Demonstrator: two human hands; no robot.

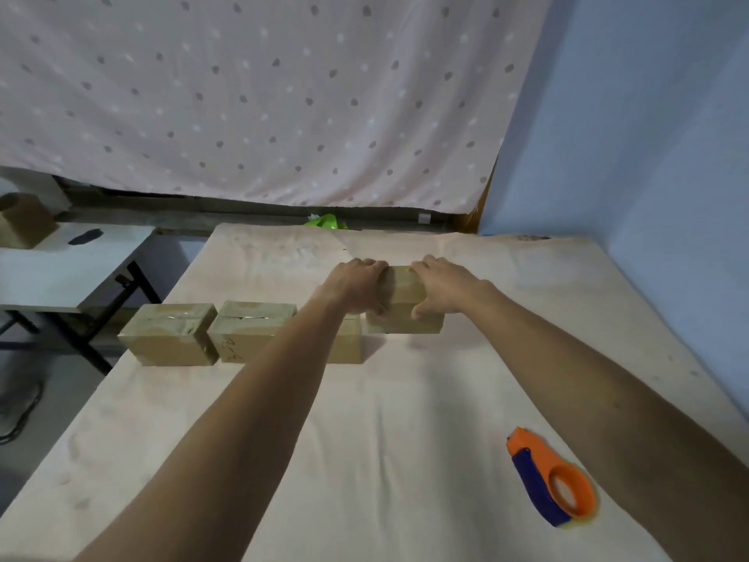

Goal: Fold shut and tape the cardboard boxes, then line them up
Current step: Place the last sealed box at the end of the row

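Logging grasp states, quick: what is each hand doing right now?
Left hand: grips the left end of the cardboard box.
Right hand: grips the same box's right end.

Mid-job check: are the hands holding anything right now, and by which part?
Yes. Both hands hold the rightmost cardboard box: the left hand grips its left end, the right hand its right end. The tape dispenser lies untouched.

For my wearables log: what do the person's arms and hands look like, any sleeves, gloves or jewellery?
Both arms are bare up to the frame edge: no sleeve shows on the left forearm or right forearm. The left hand and right hand wear no gloves; neither wrist carries a watch or band. Rings cannot be ruled out at this size.
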